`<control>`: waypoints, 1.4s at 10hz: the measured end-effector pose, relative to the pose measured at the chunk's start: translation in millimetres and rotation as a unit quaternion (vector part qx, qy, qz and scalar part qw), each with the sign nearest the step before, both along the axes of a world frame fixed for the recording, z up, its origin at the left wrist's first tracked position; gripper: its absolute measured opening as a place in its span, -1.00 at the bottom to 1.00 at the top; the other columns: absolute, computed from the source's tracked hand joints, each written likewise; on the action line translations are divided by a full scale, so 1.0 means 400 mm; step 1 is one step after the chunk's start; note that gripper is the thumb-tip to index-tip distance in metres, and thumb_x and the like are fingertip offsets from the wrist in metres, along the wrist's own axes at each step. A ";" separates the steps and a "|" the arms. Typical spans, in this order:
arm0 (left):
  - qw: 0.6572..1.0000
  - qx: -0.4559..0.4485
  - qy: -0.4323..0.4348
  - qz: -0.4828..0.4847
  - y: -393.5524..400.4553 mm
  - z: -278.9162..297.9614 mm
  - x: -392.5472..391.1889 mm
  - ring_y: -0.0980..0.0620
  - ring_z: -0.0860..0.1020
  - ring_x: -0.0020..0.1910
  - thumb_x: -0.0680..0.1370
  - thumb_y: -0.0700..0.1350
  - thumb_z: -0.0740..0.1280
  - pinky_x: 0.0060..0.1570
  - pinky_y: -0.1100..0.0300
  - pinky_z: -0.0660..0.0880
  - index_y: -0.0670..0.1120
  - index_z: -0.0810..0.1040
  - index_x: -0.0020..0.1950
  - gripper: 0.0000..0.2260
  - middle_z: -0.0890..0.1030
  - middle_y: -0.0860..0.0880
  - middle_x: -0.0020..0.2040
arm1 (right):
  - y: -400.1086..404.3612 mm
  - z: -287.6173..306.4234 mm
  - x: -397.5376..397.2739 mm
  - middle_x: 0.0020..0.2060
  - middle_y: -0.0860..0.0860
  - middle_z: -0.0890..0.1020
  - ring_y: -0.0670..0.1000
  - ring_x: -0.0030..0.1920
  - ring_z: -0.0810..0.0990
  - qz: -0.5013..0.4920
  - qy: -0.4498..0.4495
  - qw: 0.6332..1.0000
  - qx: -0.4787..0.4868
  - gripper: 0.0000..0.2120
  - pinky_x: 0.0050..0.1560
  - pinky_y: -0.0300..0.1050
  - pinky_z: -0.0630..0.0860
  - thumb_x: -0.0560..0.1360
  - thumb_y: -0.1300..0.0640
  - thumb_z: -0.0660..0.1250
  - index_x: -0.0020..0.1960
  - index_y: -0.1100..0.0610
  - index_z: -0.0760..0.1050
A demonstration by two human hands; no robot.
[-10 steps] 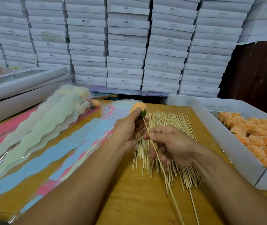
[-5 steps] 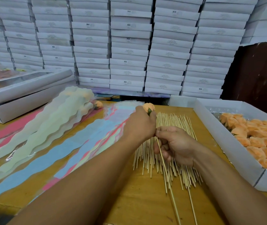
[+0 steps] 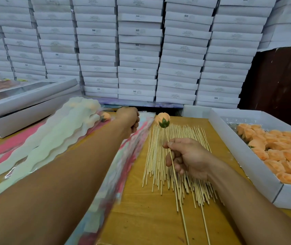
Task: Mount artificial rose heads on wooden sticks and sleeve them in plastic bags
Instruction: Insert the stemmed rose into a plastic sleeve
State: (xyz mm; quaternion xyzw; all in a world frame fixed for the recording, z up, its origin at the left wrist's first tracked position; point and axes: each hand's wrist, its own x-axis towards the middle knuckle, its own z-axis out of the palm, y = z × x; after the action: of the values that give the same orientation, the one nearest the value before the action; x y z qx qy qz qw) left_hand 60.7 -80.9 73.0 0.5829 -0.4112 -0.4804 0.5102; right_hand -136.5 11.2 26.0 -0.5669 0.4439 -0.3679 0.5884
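Right hand: the right hand (image 3: 188, 156) hovers over the stick pile (image 3: 174, 160), thumb and curled fingers pinching the mounted stick (image 3: 174, 167) partway up its length.
Left hand: the left hand (image 3: 129, 119) reaches out to the left of the stick pile, over the far end of the plastic bags (image 3: 123, 156); its fingers look curled under, but whether they pinch a bag I cannot tell.
Rose head: the peach rose head (image 3: 162, 118) with its green sepals sits on the top end of the mounted stick, above the far edge of the stick pile, and nothing but the stick touches it.
Rose relative to hands: it stands beyond the right hand along the stick and just to the right of the left hand, apart from it.
Done: this rose appears mounted; left of the stick pile, sleeved flowers (image 3: 66, 124) lie in wavy-edged wrappers, with another bud (image 3: 105, 116) near them.
Left to do: this rose is not yet sleeved, so I judge a bag comes next.
Stock: right of the stick pile, the white box (image 3: 244, 167) holds many loose rose heads (image 3: 281, 152), and many bare sticks lie on the table (image 3: 150, 218), so the job looks far from finished.
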 end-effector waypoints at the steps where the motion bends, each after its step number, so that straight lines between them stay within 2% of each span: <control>1: 0.986 -0.044 -0.160 0.022 -0.025 -0.035 0.067 0.00 0.36 -0.46 0.62 -0.27 0.17 -0.49 0.25 0.27 -0.13 0.40 -0.21 -0.79 0.44 -0.08 -0.35 | -0.001 -0.001 0.000 -0.36 0.16 0.65 -0.05 -0.54 0.51 0.005 0.006 1.000 0.000 -0.81 -0.61 -0.24 0.41 0.70 0.16 0.14 0.20 0.22 0.46; 2: 0.928 -0.093 -0.357 0.055 -0.055 -0.083 0.142 -0.19 0.60 -0.17 0.58 -0.33 0.20 -0.19 0.04 0.54 -0.27 0.58 -0.07 -0.84 0.62 -0.23 -0.14 | -0.002 -0.002 0.000 -0.35 0.16 0.65 -0.04 -0.54 0.51 0.010 0.009 1.000 0.001 -0.81 -0.61 -0.24 0.41 0.70 0.16 0.14 0.21 0.22 0.46; 3: 0.861 -0.083 -0.502 0.028 -0.077 -0.118 0.201 -0.25 0.60 0.05 0.59 -0.32 0.21 -0.08 0.07 0.47 -0.27 0.60 0.17 -0.77 0.64 -0.23 0.00 | -0.002 -0.003 0.001 -0.34 0.16 0.65 -0.04 -0.54 0.51 0.015 0.013 1.000 0.002 -0.81 -0.61 -0.23 0.42 0.71 0.16 0.13 0.20 0.22 0.46; 4: 0.791 -0.062 -0.608 -0.025 -0.099 -0.144 0.241 -0.18 0.48 0.30 0.67 -0.15 0.16 0.15 0.18 0.33 -0.20 0.47 0.38 -0.69 0.53 -0.21 0.33 | -0.001 -0.003 0.002 -0.34 0.16 0.65 -0.04 -0.53 0.51 0.018 0.017 1.000 0.000 -0.81 -0.60 -0.24 0.42 0.71 0.16 0.13 0.20 0.22 0.46; 5: 0.723 -0.015 -0.683 -0.102 -0.120 -0.180 0.271 -0.12 0.01 0.61 0.71 0.06 0.06 0.55 0.07 -0.01 -0.18 0.11 0.61 -0.46 0.06 -0.16 0.64 | 0.000 -0.003 0.003 -0.34 0.15 0.65 -0.04 -0.53 0.51 0.022 0.022 1.000 0.000 -0.81 -0.60 -0.24 0.42 0.71 0.17 0.13 0.19 0.22 0.46; 6: 0.710 0.018 -0.691 -0.137 -0.135 -0.208 0.290 -0.11 -0.21 0.62 0.71 0.12 -0.06 0.57 -0.05 -0.16 -0.14 -0.04 0.64 -0.43 -0.11 -0.13 0.65 | 0.001 -0.002 0.006 -0.34 0.15 0.65 -0.04 -0.53 0.51 0.025 0.025 0.999 0.000 -0.81 -0.60 -0.24 0.42 0.71 0.16 0.13 0.19 0.22 0.46; 7: 0.718 0.006 -0.679 -0.151 -0.128 -0.220 0.293 -0.15 -0.09 0.62 0.72 0.05 -0.11 0.55 -0.11 -0.14 -0.06 0.31 0.50 -0.56 0.16 -0.16 0.59 | 0.002 -0.002 0.006 -0.34 0.16 0.65 -0.04 -0.53 0.51 0.025 0.028 0.999 0.000 -0.81 -0.59 -0.24 0.42 0.71 0.16 0.13 0.19 0.22 0.46; 8: 0.733 0.016 -0.664 -0.145 -0.122 -0.218 0.298 -0.18 -0.04 0.61 0.71 0.09 -0.12 0.54 -0.15 -0.03 0.03 0.31 0.50 -0.56 0.16 -0.17 0.59 | 0.003 -0.002 0.006 -0.33 0.16 0.65 -0.03 -0.52 0.50 0.025 0.029 0.999 -0.001 -0.81 -0.59 -0.23 0.42 0.71 0.16 0.13 0.19 0.22 0.46; 9: 0.729 0.001 -0.671 -0.138 -0.112 -0.213 0.288 -0.15 0.04 0.59 0.72 0.05 -0.12 0.54 -0.09 -0.03 0.04 0.34 0.51 -0.57 0.26 -0.15 0.56 | 0.003 -0.002 0.007 -0.33 0.16 0.65 -0.03 -0.53 0.50 0.024 0.028 0.999 0.000 -0.81 -0.59 -0.23 0.42 0.71 0.17 0.13 0.20 0.22 0.45; 10: 0.714 -0.026 -0.691 -0.111 -0.094 -0.206 0.266 -0.11 0.24 0.49 0.73 -0.02 -0.05 0.49 0.01 0.06 0.00 0.40 0.48 -0.60 0.43 -0.09 0.46 | 0.000 -0.003 0.007 -0.34 0.16 0.65 -0.04 -0.53 0.50 0.023 0.029 0.999 -0.001 -0.81 -0.59 -0.23 0.42 0.71 0.16 0.13 0.20 0.22 0.45; 11: 0.681 -0.016 -0.726 -0.089 -0.086 -0.201 0.260 -0.20 0.24 0.45 0.70 0.02 0.02 0.41 -0.07 0.25 0.07 0.46 0.42 -0.64 0.37 -0.19 0.44 | -0.001 -0.006 0.004 -0.33 0.16 0.65 -0.03 -0.52 0.51 0.025 0.030 0.999 -0.001 -0.81 -0.59 -0.22 0.42 0.70 0.16 0.13 0.20 0.22 0.45; 12: 0.687 0.001 -0.722 -0.077 -0.088 -0.198 0.255 -0.29 0.21 0.45 0.70 0.06 0.04 0.42 -0.13 0.27 0.12 0.45 0.41 -0.66 0.23 -0.26 0.48 | -0.001 -0.006 0.002 -0.32 0.17 0.66 -0.03 -0.52 0.51 0.025 0.029 0.999 -0.001 -0.81 -0.59 -0.22 0.42 0.70 0.15 0.13 0.20 0.22 0.46; 13: 0.725 -0.003 -0.687 -0.051 -0.093 -0.193 0.254 -0.29 0.28 0.42 0.66 0.02 0.17 0.37 -0.18 0.33 0.12 0.25 0.50 -0.60 0.29 -0.25 0.46 | -0.001 -0.004 0.000 -0.31 0.17 0.66 -0.03 -0.51 0.51 0.024 0.029 0.999 -0.003 -0.80 -0.58 -0.22 0.43 0.70 0.14 0.14 0.20 0.21 0.46; 14: 0.756 -0.015 -0.655 0.003 -0.086 -0.167 0.259 -0.21 0.47 0.25 0.43 -0.15 0.45 0.17 -0.02 0.49 0.02 0.15 0.52 -0.27 0.45 -0.18 0.30 | -0.003 -0.004 -0.001 -0.31 0.16 0.66 -0.03 -0.51 0.52 0.022 0.029 0.999 -0.003 -0.80 -0.58 -0.22 0.43 0.70 0.14 0.14 0.21 0.21 0.46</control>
State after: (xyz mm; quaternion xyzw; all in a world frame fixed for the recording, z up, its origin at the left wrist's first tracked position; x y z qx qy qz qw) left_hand 164.5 -115.1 6.4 0.7487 -0.6503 0.0264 0.1262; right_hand -137.0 10.2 24.4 -0.5883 0.4471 -0.3400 0.5817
